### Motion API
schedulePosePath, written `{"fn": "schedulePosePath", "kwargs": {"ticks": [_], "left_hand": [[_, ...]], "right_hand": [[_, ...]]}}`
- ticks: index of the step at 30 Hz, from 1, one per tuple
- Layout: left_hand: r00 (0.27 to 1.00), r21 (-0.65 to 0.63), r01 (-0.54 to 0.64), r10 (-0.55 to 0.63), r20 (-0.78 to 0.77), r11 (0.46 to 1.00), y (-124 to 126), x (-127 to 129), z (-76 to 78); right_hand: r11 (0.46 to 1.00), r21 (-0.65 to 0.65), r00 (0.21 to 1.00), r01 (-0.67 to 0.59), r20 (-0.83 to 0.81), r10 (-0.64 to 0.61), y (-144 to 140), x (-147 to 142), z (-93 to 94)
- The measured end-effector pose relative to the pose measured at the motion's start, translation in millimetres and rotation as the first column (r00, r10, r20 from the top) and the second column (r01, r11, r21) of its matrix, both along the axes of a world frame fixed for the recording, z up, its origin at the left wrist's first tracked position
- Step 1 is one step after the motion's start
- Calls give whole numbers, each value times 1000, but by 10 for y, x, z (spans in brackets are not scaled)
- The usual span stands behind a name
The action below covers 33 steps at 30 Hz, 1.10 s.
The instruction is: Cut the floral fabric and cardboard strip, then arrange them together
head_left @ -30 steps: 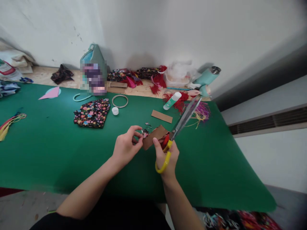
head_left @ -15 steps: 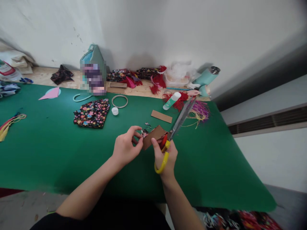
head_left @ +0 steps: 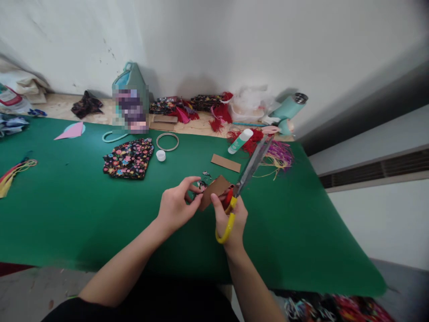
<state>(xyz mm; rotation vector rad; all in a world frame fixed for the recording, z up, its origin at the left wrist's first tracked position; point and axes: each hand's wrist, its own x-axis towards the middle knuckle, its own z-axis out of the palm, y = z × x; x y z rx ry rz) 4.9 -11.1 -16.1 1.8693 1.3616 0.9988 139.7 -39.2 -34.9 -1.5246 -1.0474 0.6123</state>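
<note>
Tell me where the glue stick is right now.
The glue stick lies on the green mat, far right, beside the red tassels and behind the cardboard strip.

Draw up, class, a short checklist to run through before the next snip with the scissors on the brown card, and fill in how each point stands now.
1. Right hand grips the scissors by the yellow and red handles: ok.
2. Left hand pinches the brown card at its left end: ok.
3. Left fingers clear of the blades, which point up and away to the right: ok.
4. Card seated between the blades: cannot tell, the handles hide the joint.
5. Blade tips clear of the glue stick and red tassels: cannot tell, they overlap in view.
6. Spare card strip lies apart on the green mat: ok.
</note>
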Motion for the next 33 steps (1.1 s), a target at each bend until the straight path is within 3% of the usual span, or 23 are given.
{"fn": "schedulePosePath", "kwargs": {"ticks": [33], "left_hand": [[999,9,26,-26,23,1000,3,-14,-12]], "right_hand": [[999,-44,999,-21,-40,19,-12,-23,39]]}}
